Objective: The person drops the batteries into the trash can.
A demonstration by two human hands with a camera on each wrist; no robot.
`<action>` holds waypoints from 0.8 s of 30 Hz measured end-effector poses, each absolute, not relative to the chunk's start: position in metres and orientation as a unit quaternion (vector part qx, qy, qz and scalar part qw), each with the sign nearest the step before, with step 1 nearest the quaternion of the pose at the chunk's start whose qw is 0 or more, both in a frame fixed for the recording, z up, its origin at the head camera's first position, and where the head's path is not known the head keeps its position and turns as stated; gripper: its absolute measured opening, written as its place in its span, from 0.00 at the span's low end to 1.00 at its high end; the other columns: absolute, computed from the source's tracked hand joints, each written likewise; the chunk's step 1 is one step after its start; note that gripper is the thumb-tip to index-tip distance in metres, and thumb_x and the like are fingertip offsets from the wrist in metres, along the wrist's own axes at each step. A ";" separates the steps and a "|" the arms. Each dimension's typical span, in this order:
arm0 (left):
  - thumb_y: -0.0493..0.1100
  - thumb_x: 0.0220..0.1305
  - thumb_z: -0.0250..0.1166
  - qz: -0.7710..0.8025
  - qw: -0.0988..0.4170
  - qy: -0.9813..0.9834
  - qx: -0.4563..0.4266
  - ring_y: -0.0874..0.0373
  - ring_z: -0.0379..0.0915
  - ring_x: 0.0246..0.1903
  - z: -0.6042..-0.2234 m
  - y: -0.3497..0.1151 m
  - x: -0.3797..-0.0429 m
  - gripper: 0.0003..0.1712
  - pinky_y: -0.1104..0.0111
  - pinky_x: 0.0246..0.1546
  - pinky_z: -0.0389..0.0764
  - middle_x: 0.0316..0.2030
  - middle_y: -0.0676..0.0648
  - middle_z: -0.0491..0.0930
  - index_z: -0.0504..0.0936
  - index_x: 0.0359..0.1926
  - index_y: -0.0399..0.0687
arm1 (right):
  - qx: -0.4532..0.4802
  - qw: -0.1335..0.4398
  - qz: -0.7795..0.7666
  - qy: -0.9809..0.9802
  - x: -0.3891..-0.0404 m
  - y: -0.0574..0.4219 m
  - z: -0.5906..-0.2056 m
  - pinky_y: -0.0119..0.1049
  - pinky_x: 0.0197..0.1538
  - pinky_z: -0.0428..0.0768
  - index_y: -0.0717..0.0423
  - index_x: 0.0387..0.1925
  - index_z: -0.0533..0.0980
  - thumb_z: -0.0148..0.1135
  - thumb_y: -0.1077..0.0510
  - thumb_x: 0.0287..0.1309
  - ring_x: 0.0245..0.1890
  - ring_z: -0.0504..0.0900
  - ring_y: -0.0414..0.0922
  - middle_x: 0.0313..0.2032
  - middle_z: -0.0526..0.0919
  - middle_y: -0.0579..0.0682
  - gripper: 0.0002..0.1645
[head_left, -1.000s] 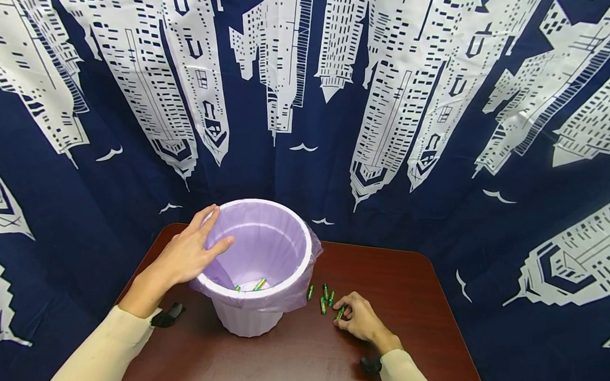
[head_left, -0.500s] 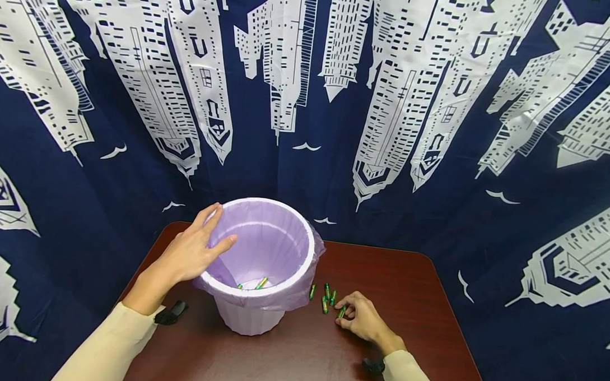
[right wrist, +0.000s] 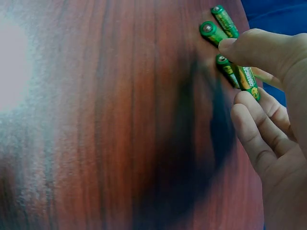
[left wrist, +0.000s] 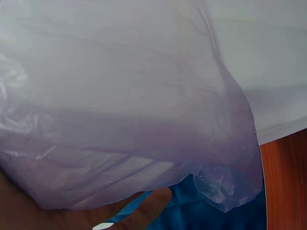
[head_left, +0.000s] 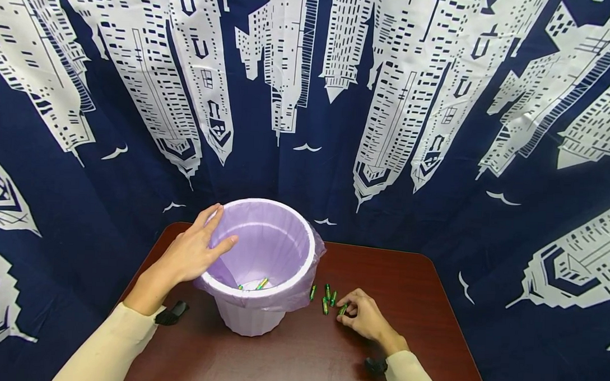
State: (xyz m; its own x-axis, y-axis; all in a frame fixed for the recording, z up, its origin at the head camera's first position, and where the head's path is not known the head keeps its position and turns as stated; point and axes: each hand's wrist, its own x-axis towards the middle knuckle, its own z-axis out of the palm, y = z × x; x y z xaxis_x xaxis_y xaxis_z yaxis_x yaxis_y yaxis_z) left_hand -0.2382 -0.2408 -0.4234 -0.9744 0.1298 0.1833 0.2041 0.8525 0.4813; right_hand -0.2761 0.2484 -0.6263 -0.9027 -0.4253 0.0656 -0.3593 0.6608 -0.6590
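A purple-lined white trash bin stands on the table. My left hand rests at its left rim with straight fingers, the thumb reaching over the opening. In the left wrist view, fingers show below the hanging purple liner. Right of the bin, my right hand pinches a green battery between thumb and fingers, low over the table. Several other green batteries lie just left of that hand. Inside the bin are at least two batteries, one of them a yellow-green battery.
The brown wooden table has its back edge against a navy curtain printed with white buildings. Black wrist straps sit on both forearms. One loose battery lies close to the bin's right side.
The right hand has lifted and turned the pinched battery slightly. The left hand keeps its place at the rim, and the loose batteries have not moved.
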 end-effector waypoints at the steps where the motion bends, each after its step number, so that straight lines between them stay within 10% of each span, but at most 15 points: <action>1: 0.75 0.86 0.57 -0.257 0.073 -0.960 -0.087 0.20 0.76 0.77 -0.423 -0.241 -0.238 0.57 0.27 0.78 0.77 0.96 0.39 0.49 0.53 0.95 0.44 | -0.218 0.044 -0.350 0.910 -0.276 0.248 -0.625 0.33 0.50 0.91 0.55 0.52 0.91 0.86 0.62 0.67 0.46 0.85 0.45 0.51 0.84 0.50 0.15; 24: 0.73 0.86 0.57 -0.256 0.074 -0.960 -0.088 0.20 0.74 0.79 -0.422 -0.239 -0.236 0.57 0.26 0.78 0.76 0.96 0.38 0.49 0.52 0.96 0.43 | -0.260 -0.061 -0.346 0.899 -0.286 0.236 -0.577 0.35 0.51 0.90 0.50 0.50 0.93 0.89 0.61 0.63 0.45 0.87 0.45 0.52 0.87 0.48 0.16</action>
